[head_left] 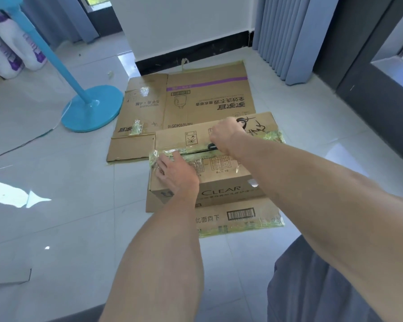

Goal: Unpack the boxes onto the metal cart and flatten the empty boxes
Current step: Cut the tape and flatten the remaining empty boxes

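Observation:
A brown cardboard box (221, 180) marked CLEAR stands on the floor tiles, its top seam covered with shiny tape. My left hand (176, 171) lies flat on the near left part of its top, fingers spread. My right hand (227, 134) grips a pair of black-handled scissors (241, 123) over the taped seam; the blades are hidden under the hand. Behind it a flattened cardboard box (196, 98) with a purple stripe lies on the floor. Another flattened piece (240, 217) with a barcode lies under the box.
A blue fan stand (92, 108) with a round base stands left of the flattened box. White bottles (16, 47) stand at the far left. Grey curtains (286, 38) and a dark wall frame are to the right. A cardboard scrap (8, 276) lies at lower left.

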A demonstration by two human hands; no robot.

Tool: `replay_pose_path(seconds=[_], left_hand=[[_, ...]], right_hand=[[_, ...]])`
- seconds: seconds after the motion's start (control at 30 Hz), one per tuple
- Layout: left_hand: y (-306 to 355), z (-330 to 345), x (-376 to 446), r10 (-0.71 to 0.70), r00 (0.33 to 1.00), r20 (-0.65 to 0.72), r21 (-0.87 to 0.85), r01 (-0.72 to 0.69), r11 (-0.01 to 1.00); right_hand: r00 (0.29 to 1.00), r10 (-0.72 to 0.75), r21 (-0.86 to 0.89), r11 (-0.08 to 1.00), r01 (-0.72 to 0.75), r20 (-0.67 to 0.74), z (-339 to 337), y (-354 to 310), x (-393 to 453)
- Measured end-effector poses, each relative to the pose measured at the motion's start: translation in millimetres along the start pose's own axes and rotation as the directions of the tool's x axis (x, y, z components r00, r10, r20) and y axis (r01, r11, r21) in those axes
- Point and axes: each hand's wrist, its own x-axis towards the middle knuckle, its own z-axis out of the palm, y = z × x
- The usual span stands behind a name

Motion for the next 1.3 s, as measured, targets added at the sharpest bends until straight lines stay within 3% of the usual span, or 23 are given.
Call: replay_pose_path(seconds=[0.17, 0.27, 0.37, 0.47, 0.53, 0.73, 0.9, 1.17, 1.3], left_hand=[[-11, -3, 15, -0.011, 1.000, 0.016, 0.035, 0.011, 0.999], [-12, -11, 17, -0.022, 1.000, 0.014, 0.116, 0.020, 0.993], [0, -14, 16, 0.131, 0.991, 0.023, 0.162, -0.133, 0.978], [19, -9, 6, 0.353, 0.933, 0.069, -0.008, -0.353, 0.936], [30, -2, 0, 0.432, 0.899, 0.062, -0.075, -0.428, 0.901], [38, 18, -8, 0.454, 0.885, 0.105, -0.056, -0.451, 0.891], [34, 8, -13, 0.421, 0.904, 0.070, 0.121, -0.427, 0.896], [-3, -23, 19, 0.471, 0.881, 0.044, 0.122, -0.472, 0.873], [-36, -40, 38, 0.440, 0.897, 0.044, 0.199, -0.439, 0.876]], right_hand=[[0.963, 0.212, 0.036, 0.975, -0.221, 0.165, 22, 39, -25], [0.964, 0.200, 0.071, 0.974, -0.215, 0.174, 21, 32, -26], [0.975, 0.196, 0.134, 0.969, -0.209, 0.106, 15, 17, -17], [0.976, 0.210, 0.219, 0.951, -0.216, 0.049, 17, 11, -9], [0.981, 0.192, 0.234, 0.953, -0.191, 0.022, 24, 13, -12], [0.987, 0.149, 0.192, 0.972, -0.134, -0.066, 47, 18, -26], [0.997, 0.063, 0.071, 0.996, -0.059, -0.050, 52, 13, -33], [0.981, 0.173, 0.021, 0.984, -0.176, 0.082, 28, 30, -36], [0.971, 0.206, 0.100, 0.971, -0.219, 0.124, 5, 11, -26]])
